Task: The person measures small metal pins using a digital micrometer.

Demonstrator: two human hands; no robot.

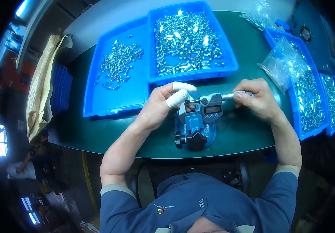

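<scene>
A digital micrometer [213, 110] with a small grey display is clamped in a blue stand [195, 123] with black knobs, near the front of the green table. My left hand [157, 105], white coverings on its fingertips, is closed in a pinch at the micrometer's jaws; what sits between those fingers is too small and hidden to make out. On the opposite side, my right hand [261, 98] has its thumb and fingers wrapped round the silver thimble [229, 95] of the micrometer.
Behind my hands, a blue tray [198, 77] is heaped with small shiny metal parts. A second blue tray [115, 104], at the left, holds a smaller pile. At the right, further blue trays [298, 116] hold parts and a clear plastic bag [280, 66]. A brown paper sack [39, 91] stands far left.
</scene>
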